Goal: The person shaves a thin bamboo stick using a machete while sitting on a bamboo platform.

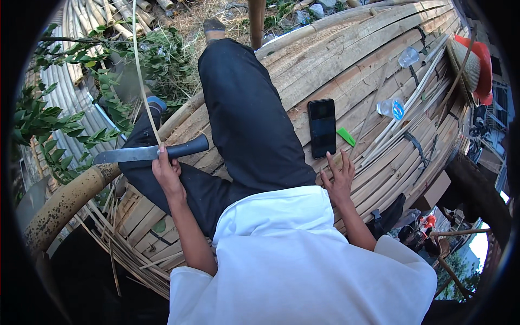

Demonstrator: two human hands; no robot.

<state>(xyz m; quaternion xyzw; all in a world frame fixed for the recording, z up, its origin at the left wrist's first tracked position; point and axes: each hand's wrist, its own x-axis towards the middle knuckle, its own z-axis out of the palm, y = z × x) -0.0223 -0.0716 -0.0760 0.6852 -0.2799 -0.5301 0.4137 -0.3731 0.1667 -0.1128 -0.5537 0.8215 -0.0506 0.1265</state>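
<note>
My left hand is closed, its thumb and fingers pinching a thin bamboo strip that rises to the top of the view. A large knife with a dark handle lies crosswise at the same fingers, above my bent left leg; whether they grip it too I cannot tell. My right hand rests with fingers spread on the split-bamboo platform. Its fingertips are by the lower end of a black phone. Beside the phone lies a small green wedge-shaped piece.
Two clear plastic cups lie on the platform to the right, near loose thin strips. A woven hat and something red are at the far right. A thick bamboo pole and leafy branches are at the left.
</note>
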